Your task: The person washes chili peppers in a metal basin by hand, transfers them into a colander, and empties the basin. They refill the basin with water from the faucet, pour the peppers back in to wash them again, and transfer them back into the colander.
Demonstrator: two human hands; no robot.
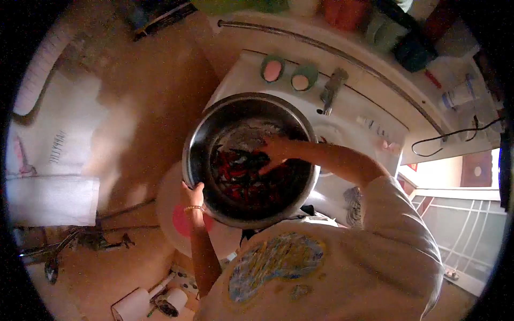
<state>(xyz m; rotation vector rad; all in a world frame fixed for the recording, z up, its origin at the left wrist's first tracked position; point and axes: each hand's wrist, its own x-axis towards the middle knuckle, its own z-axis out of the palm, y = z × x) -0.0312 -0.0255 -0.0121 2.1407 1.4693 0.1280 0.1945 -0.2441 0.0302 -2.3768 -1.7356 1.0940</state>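
Note:
A large, deep metal basin (194,155) rests at the edge of the white sink counter, in front of my body. My left hand (194,193), with a beaded bracelet at the wrist, grips its rim at the lower left. Inside lie many dark red, slender pieces (235,174); they look glossy, but their kind is too dim to make out. A greyish wet patch (249,136) shows toward the far side of the bottom. My right hand (276,152) reaches in over the contents with its fingers spread, and its fingertips are partly lost in shadow.
Behind the basin stand a faucet (334,88) and two green soap dishes with a pink soap (273,70) and a pale soap (300,82). A metal rail (332,52) runs along the ledge. White towels (51,200) hang at left; paper rolls (131,305) are at lower left.

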